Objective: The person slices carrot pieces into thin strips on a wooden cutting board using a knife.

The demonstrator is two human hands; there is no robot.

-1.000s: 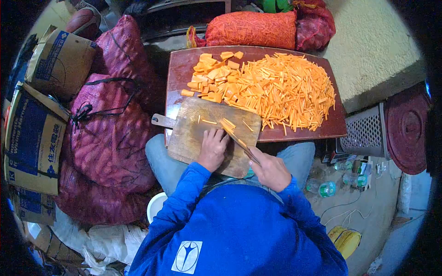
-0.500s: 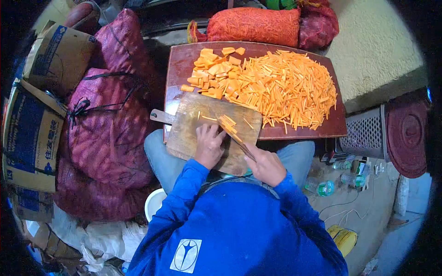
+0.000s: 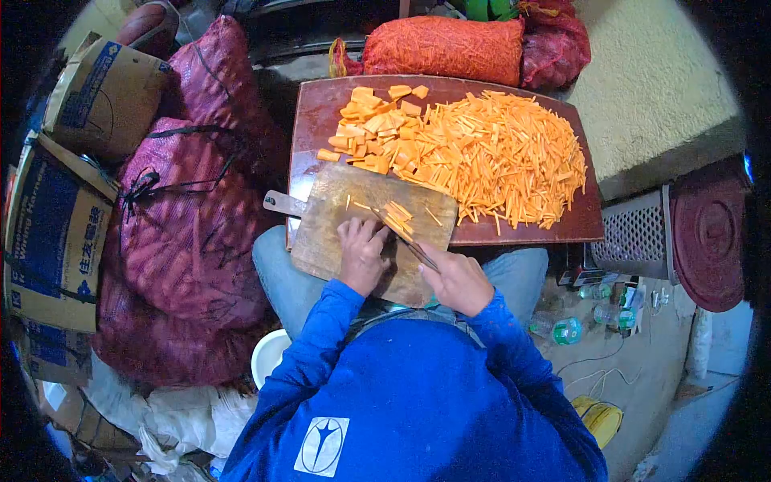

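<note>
My right hand point(image 3: 459, 283) grips the handle of a knife point(image 3: 418, 253), whose blade angles up and left over a worn wooden cutting board point(image 3: 321, 241). Curled fingers of my left hand point(image 3: 363, 253) press down on the board just left of the blade. Whatever lies under those fingertips is hidden. Several thin orange vegetable sticks point(image 3: 399, 213) lie beside the blade, with a few strays on the board. Beyond it, a large heap of cut orange sticks point(image 3: 506, 157) and flat orange vegetable slabs point(image 3: 373, 124) cover much of the dark red table point(image 3: 309, 100).
Purple mesh sacks point(image 3: 189, 225) and cardboard boxes point(image 3: 56, 233) are stacked at left. An orange-filled mesh bag point(image 3: 442, 48) lies behind the table. At right are a grey perforated basket point(image 3: 634, 237), a maroon lid point(image 3: 708, 233) and plastic bottles point(image 3: 566, 330). A white bucket point(image 3: 271, 353) stands by my left leg.
The knife and my right hand have shifted slightly left and up, bringing the blade nearer my left fingers. My left hand has moved slightly left on the board.
</note>
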